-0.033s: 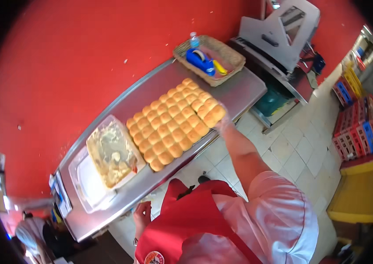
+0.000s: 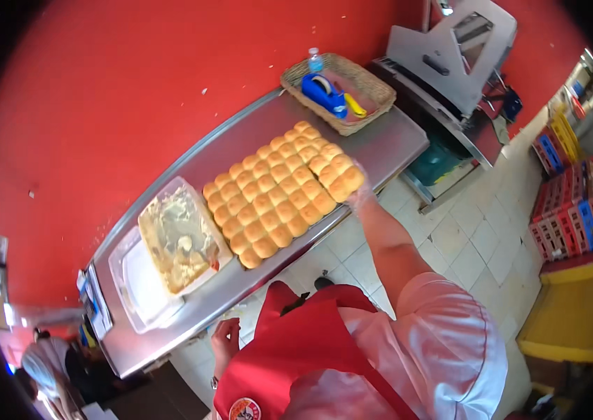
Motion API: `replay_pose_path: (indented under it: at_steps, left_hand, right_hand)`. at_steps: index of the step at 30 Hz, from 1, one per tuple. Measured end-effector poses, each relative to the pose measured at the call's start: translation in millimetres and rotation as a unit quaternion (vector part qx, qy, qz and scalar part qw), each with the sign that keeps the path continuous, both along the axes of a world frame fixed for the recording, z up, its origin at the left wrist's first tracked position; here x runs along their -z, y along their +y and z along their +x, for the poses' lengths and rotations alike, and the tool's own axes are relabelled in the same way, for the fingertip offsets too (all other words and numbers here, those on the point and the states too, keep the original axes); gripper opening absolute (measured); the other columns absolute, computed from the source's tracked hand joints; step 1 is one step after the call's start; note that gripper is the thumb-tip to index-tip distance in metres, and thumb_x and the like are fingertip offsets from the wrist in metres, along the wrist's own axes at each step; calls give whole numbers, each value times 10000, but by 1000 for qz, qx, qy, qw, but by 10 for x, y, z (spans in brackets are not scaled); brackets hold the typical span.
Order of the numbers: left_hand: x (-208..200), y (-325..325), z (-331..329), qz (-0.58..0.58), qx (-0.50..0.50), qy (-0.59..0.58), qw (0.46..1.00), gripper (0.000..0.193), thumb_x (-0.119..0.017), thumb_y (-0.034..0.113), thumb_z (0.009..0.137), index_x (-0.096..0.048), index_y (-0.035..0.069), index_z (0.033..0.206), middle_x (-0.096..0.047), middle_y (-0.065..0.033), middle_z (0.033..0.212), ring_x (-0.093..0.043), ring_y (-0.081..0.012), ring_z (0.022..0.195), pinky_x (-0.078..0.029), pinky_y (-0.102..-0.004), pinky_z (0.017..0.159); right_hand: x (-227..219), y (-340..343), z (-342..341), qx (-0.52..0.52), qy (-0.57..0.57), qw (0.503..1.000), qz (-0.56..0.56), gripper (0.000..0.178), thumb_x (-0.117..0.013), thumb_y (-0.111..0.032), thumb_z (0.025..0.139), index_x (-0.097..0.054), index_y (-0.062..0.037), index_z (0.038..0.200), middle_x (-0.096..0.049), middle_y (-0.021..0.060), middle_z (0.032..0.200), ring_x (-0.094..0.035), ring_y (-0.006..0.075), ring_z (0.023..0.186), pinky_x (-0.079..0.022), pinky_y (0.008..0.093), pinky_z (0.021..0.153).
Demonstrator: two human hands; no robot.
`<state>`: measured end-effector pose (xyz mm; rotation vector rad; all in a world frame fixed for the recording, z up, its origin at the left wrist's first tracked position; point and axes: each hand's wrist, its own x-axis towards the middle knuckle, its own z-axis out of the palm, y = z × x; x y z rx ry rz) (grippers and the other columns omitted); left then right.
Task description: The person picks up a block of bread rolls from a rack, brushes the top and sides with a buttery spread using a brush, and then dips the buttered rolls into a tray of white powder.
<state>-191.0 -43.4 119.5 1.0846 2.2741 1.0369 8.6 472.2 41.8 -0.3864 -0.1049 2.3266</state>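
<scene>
From where I stand, the right hand (image 2: 357, 193), apparently in a thin clear plastic glove, is set against the near right end of a small golden-brown block of joined soft buns (image 2: 336, 169); its fingers are partly hidden, so I can't tell how tightly they close or whether the block is truly gripped. Probably it meets the block there because that outer edge is free, while a dark split just left of the hand parts it from the larger golden slab of domed buns (image 2: 261, 199), glossy on top and seamed into rows. The left hand (image 2: 225, 337) hangs half curled off the table's near edge, seemingly empty. Left of the right hand, beyond the slab, a whitish plastic tub (image 2: 205, 278) smeared with pale, creamy spread overlaps a clear, shallow plastic container (image 2: 144, 283), perhaps to keep it within reach. Beyond the right hand, on the smooth grey metal table (image 2: 230, 136), a coarse woven tan basket (image 2: 366, 120) corrals a chunky blue tape dispenser (image 2: 323, 96), presumably away from the bread.
</scene>
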Motion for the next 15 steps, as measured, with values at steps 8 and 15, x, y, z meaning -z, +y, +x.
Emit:
replay_pose_path:
  at_steps: [8, 15]
  left_hand:
    - [18, -4, 207, 0, -37, -14, 999, 132, -605, -35, 855, -661, -15, 973, -654, -133, 854, -664, -207, 716, -527, -306, 651]
    - [-198, 392, -57, 26, -87, 140, 986, 433, -676, 4, 815, -557, 25, 1230, -574, -144, 1089, -609, -236, 897, -514, -332, 708]
  right_hand:
    - [-238, -143, 38, -20, 43, 995, 83, 802, -328, -686, 909, -340, -94, 1449, -479, 243, 1360, -539, 494, 1127, -513, 620, 849]
    - [-687, -206, -243, -8, 171, 965, 200, 785, -400, -664, 897, -342, -122, 1462, -427, 176, 1440, -440, 411, 1287, -415, 584, 997]
